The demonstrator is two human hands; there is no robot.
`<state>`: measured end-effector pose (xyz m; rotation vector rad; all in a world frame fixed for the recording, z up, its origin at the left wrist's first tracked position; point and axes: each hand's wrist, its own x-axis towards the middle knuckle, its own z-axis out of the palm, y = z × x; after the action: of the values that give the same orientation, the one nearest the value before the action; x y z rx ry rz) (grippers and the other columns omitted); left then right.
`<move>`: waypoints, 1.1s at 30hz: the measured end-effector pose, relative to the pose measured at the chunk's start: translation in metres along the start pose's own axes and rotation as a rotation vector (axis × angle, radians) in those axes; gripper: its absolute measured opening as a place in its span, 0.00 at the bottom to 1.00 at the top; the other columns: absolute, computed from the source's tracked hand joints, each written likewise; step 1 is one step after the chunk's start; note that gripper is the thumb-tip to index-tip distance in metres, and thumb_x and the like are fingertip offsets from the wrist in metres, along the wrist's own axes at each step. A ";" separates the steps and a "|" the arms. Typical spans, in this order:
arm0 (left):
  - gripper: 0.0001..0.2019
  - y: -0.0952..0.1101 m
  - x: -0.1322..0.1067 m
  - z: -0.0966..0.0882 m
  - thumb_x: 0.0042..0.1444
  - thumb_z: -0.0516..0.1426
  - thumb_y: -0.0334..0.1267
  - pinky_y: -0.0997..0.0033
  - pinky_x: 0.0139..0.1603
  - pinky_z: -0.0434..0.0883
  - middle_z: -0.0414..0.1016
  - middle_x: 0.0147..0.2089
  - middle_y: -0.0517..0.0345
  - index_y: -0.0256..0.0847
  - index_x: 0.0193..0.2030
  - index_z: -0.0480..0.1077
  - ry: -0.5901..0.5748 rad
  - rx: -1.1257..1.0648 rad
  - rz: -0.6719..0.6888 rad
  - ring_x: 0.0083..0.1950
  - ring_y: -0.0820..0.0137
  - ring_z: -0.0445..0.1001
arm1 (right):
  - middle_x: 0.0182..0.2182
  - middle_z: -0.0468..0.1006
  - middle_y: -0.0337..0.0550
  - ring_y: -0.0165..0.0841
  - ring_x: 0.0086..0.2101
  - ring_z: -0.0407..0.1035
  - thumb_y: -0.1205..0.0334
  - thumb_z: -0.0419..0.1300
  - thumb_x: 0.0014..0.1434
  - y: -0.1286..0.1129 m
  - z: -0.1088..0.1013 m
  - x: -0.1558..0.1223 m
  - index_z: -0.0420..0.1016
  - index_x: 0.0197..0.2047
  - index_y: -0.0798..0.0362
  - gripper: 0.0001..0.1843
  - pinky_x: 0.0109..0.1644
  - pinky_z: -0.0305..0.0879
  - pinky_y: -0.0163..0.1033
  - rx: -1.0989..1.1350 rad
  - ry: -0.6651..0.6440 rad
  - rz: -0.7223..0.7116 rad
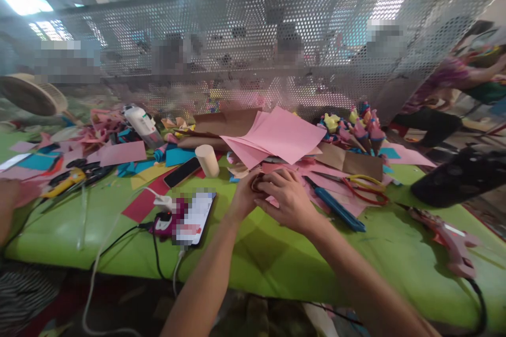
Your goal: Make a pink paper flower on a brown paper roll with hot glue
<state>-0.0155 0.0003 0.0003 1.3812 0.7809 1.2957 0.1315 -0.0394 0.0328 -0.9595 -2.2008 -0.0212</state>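
Just in front of the pink paper pile, both hands meet over a small rolled piece of brown paper [258, 182]. My left hand [245, 195] is wrapped round it from the left, its fingers partly hidden. From the right, my right hand [288, 198] curves over with bent fingers and touches the brown roll. Behind the hands lies a fanned stack of pink paper sheets [276, 134] on top of brown sheets [229, 122]. A blue utility knife [336, 206] and scissors with yellow and red handles [367, 189] lie right of my right hand.
On the green table [261, 268] stand a cream cylinder [207, 161] and a white bottle [141, 124]. Phones [200, 218], a purple power strip [168, 221] and cables lie left. A pink glue gun [448, 239] and black bottle [458, 176] are right. Another person's hand [8, 197] shows far left.
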 end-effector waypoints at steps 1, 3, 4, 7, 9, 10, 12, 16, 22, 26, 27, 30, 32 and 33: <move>0.12 -0.001 0.000 0.000 0.37 0.67 0.31 0.73 0.35 0.66 0.71 0.30 0.63 0.39 0.29 0.70 -0.002 0.009 0.010 0.33 0.73 0.67 | 0.41 0.81 0.48 0.43 0.42 0.68 0.60 0.63 0.63 0.000 0.000 0.000 0.80 0.45 0.51 0.08 0.47 0.63 0.48 -0.002 -0.004 0.006; 0.13 0.000 0.000 0.002 0.37 0.68 0.33 0.73 0.34 0.66 0.71 0.30 0.63 0.40 0.30 0.70 0.015 0.012 -0.001 0.33 0.73 0.67 | 0.41 0.81 0.48 0.43 0.43 0.68 0.60 0.63 0.63 0.001 -0.001 0.000 0.80 0.45 0.51 0.08 0.48 0.64 0.49 0.017 0.007 0.013; 0.14 0.001 0.000 0.003 0.38 0.69 0.34 0.73 0.34 0.66 0.71 0.30 0.63 0.40 0.30 0.70 0.028 0.010 -0.013 0.33 0.73 0.67 | 0.41 0.82 0.47 0.43 0.43 0.69 0.60 0.63 0.63 0.001 -0.003 0.001 0.80 0.45 0.51 0.08 0.49 0.64 0.48 0.039 0.017 0.012; 0.15 0.005 0.001 0.007 0.38 0.70 0.35 0.74 0.34 0.67 0.68 0.28 0.66 0.40 0.30 0.68 0.040 -0.004 -0.044 0.31 0.75 0.66 | 0.41 0.83 0.46 0.41 0.42 0.71 0.61 0.61 0.65 0.001 -0.008 0.001 0.78 0.47 0.50 0.09 0.50 0.64 0.48 0.120 0.039 0.020; 0.16 0.007 0.002 0.009 0.38 0.70 0.35 0.74 0.34 0.68 0.67 0.27 0.66 0.40 0.30 0.67 0.032 -0.025 -0.052 0.31 0.75 0.66 | 0.42 0.83 0.45 0.41 0.43 0.71 0.61 0.59 0.66 0.001 -0.009 0.001 0.77 0.49 0.49 0.10 0.51 0.64 0.48 0.129 0.038 0.035; 0.16 0.007 0.002 0.009 0.38 0.70 0.34 0.74 0.34 0.68 0.68 0.28 0.66 0.40 0.30 0.67 0.027 -0.029 -0.049 0.31 0.75 0.66 | 0.43 0.83 0.46 0.42 0.44 0.71 0.61 0.59 0.66 0.001 -0.009 0.001 0.77 0.50 0.49 0.11 0.51 0.64 0.48 0.110 0.034 0.040; 0.15 0.005 0.001 0.008 0.37 0.69 0.32 0.73 0.34 0.67 0.70 0.29 0.64 0.39 0.30 0.68 0.021 -0.010 -0.023 0.32 0.74 0.67 | 0.45 0.82 0.47 0.43 0.45 0.70 0.60 0.60 0.65 0.000 -0.006 0.000 0.78 0.50 0.49 0.11 0.51 0.63 0.49 0.050 0.014 0.037; 0.12 -0.004 -0.001 0.004 0.39 0.68 0.31 0.71 0.35 0.69 0.73 0.32 0.61 0.39 0.30 0.71 0.028 0.031 -0.001 0.34 0.72 0.69 | 0.41 0.81 0.48 0.43 0.43 0.69 0.58 0.62 0.65 0.000 -0.003 0.001 0.80 0.45 0.50 0.09 0.49 0.62 0.49 -0.003 -0.026 0.033; 0.17 -0.008 0.002 0.003 0.38 0.70 0.34 0.71 0.37 0.70 0.74 0.33 0.62 0.40 0.35 0.71 0.083 0.021 -0.022 0.36 0.71 0.72 | 0.48 0.82 0.46 0.41 0.47 0.72 0.60 0.60 0.66 0.006 -0.017 0.002 0.79 0.51 0.49 0.11 0.52 0.63 0.47 0.120 0.087 0.019; 0.15 -0.007 0.005 0.003 0.41 0.69 0.36 0.72 0.38 0.68 0.71 0.32 0.63 0.40 0.33 0.70 0.116 0.154 0.038 0.35 0.72 0.69 | 0.49 0.81 0.46 0.42 0.48 0.72 0.60 0.58 0.67 0.011 -0.023 0.001 0.80 0.46 0.46 0.09 0.51 0.63 0.48 0.007 0.144 0.083; 0.14 -0.006 0.005 0.003 0.42 0.68 0.35 0.72 0.38 0.67 0.71 0.33 0.63 0.40 0.34 0.70 0.116 0.183 0.060 0.36 0.72 0.69 | 0.49 0.81 0.46 0.42 0.47 0.72 0.59 0.59 0.67 0.012 -0.023 0.001 0.80 0.45 0.46 0.09 0.51 0.63 0.48 -0.024 0.139 0.085; 0.11 -0.002 0.003 0.002 0.43 0.66 0.32 0.72 0.38 0.66 0.71 0.31 0.64 0.41 0.33 0.70 0.118 0.261 0.123 0.34 0.72 0.67 | 0.49 0.81 0.47 0.43 0.48 0.71 0.59 0.61 0.65 0.013 -0.018 0.000 0.80 0.45 0.47 0.08 0.51 0.63 0.49 -0.078 0.108 0.056; 0.10 0.001 0.001 0.002 0.44 0.65 0.31 0.72 0.38 0.65 0.71 0.30 0.64 0.41 0.32 0.70 0.123 0.289 0.151 0.34 0.72 0.67 | 0.49 0.80 0.48 0.44 0.48 0.71 0.59 0.62 0.64 0.011 -0.014 0.001 0.79 0.45 0.49 0.08 0.51 0.63 0.50 -0.082 0.095 0.045; 0.09 0.001 0.000 0.002 0.44 0.65 0.31 0.71 0.38 0.65 0.72 0.31 0.64 0.41 0.32 0.71 0.123 0.278 0.145 0.34 0.72 0.67 | 0.50 0.80 0.49 0.44 0.49 0.71 0.60 0.63 0.64 0.010 -0.012 0.001 0.79 0.45 0.50 0.08 0.52 0.63 0.50 -0.077 0.086 0.046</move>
<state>-0.0139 -0.0005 0.0018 1.6142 0.9891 1.4359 0.1447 -0.0352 0.0395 -1.0321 -2.1113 -0.1241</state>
